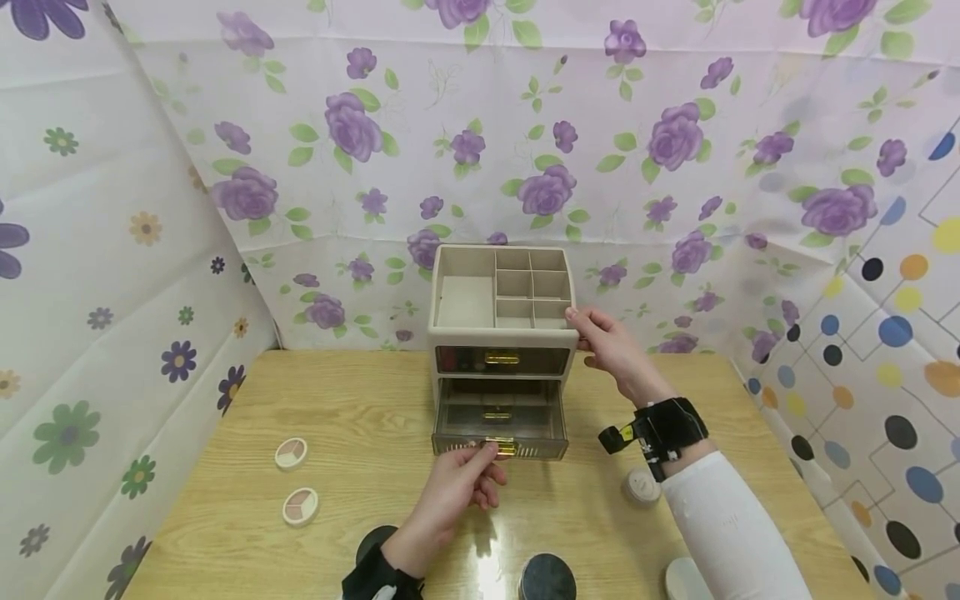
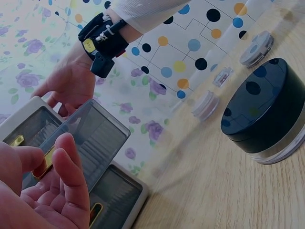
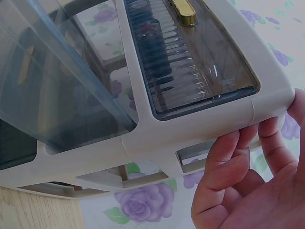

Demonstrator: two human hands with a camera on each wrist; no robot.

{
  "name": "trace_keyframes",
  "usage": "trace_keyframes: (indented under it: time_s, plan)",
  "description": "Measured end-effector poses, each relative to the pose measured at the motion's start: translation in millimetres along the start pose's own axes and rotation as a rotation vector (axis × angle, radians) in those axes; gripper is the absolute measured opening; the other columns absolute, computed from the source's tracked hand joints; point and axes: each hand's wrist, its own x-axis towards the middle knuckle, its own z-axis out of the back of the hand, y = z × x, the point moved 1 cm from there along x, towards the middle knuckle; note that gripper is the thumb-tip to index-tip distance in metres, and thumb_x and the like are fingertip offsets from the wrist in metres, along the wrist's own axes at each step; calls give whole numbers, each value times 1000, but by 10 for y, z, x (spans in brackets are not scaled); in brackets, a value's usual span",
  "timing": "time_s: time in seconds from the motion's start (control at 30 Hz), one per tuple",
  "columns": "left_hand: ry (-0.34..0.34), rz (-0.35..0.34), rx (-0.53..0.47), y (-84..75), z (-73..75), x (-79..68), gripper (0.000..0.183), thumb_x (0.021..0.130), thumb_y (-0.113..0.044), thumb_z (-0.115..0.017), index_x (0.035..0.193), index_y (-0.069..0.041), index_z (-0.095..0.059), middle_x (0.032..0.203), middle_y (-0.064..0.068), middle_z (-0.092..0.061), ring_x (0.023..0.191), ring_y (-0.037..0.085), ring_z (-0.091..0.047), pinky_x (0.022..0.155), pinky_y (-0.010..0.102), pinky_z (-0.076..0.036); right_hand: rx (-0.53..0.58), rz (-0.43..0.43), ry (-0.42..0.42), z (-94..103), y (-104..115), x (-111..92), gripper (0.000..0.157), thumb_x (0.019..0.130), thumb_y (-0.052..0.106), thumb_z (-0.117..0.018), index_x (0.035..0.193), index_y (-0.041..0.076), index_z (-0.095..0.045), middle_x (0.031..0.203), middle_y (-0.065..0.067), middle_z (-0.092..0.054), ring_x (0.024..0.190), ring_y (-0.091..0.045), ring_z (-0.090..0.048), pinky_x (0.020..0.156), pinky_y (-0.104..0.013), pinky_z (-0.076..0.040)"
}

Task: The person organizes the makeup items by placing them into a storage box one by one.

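A cream makeup organizer [image 1: 504, 333] with divided top compartments and smoky clear drawers stands against the back cloth. Its middle drawer [image 1: 456, 445] is pulled out toward me. My left hand [image 1: 450, 492] pinches the gold handle [image 2: 46, 163] of that drawer between thumb and index finger, the other fingers curled below. At the organizer's upper right corner, my right hand [image 1: 618, 354] holds the side wall, thumb on the top rim and fingertips against the side [image 3: 190, 126]. The top drawer [image 1: 450, 360] is closed and has dark items inside.
Two round white-rimmed palettes [image 1: 291, 453] lie on the table's left. A black-lidded jar [image 1: 547, 577] stands at the front, and another dark lid [image 1: 372, 542] is partly behind my left wrist. Near my right forearm are a small clear jar [image 1: 642, 487] and a white round case [image 1: 684, 579].
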Motion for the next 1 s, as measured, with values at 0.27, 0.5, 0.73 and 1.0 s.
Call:
trace_keyframes:
  time_s: [0.27, 0.5, 0.73, 1.0]
  plan:
    - [0, 4, 6, -12, -1, -8, 40, 101, -39, -57, 89, -2, -68, 75, 1, -67, 52, 11, -58, 48, 19, -48, 1, 7, 9, -3, 4, 9, 48, 89, 65, -59, 96, 17, -55, 87, -1, -50, 80, -15, -48, 65, -31, -37]
    - [26, 8, 6, -47, 23, -21, 42, 100, -36, -60, 106, 4, -68, 77, 3, -67, 53, 10, -58, 47, 19, -48, -3, -1, 9, -5, -7, 24, 48, 90, 65, -59, 97, 17, -55, 86, 3, -52, 81, -14, -49, 66, -31, -38]
    - [78, 43, 88, -105, 138, -61, 50, 100, -45, -56, 115, 1, -68, 81, 6, -68, 54, 11, -59, 48, 20, -47, 6, -7, 20, 2, 18, 1, 44, 92, 61, -58, 95, 17, -53, 85, 0, -48, 78, -14, -46, 65, -30, -37]
    - [181, 18, 270, -293, 480, -162, 43, 102, -43, -53, 114, -5, -69, 87, 12, -68, 60, 19, -62, 51, 24, -49, -2, 2, 18, 13, -10, 25, 46, 91, 63, -58, 97, 17, -54, 85, 2, -50, 80, -15, -47, 64, -29, -37]
